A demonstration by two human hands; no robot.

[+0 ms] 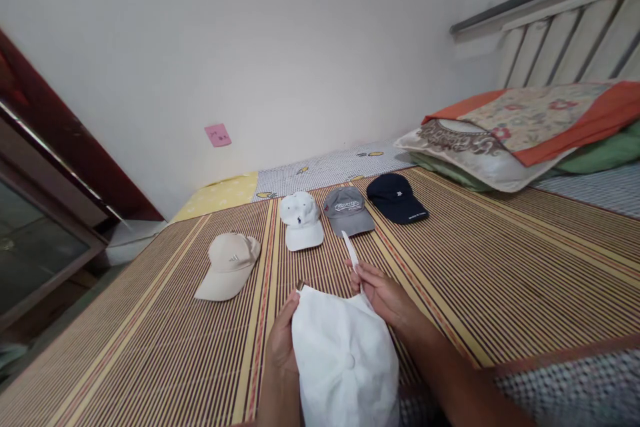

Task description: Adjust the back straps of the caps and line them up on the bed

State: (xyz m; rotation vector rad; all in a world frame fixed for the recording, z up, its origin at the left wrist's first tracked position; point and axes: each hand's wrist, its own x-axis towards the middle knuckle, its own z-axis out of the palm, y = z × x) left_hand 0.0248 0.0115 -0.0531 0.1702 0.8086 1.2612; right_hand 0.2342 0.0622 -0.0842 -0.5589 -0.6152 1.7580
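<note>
A white baseball cap (345,360) is held up close to me, its crown and top button facing me. My left hand (284,333) is closed on the cap's left edge, beside a small metal buckle (300,285). My right hand (379,290) pinches the cap's white back strap (351,250), whose loose end points up and away. Beyond the hands, a second white cap (303,220) with a small dark logo, a grey cap (347,209) with lettering and a navy cap (397,197) stand in a row. A beige cap (231,267) sits apart to the left.
The caps rest on a striped bamboo mat (150,333) over a bed. Pillows (480,153) and an orange floral cloth (545,113) are piled at the back right, near a radiator (575,33). A pink note (218,135) is on the wall. A glass-fronted cabinet (40,233) stands at left.
</note>
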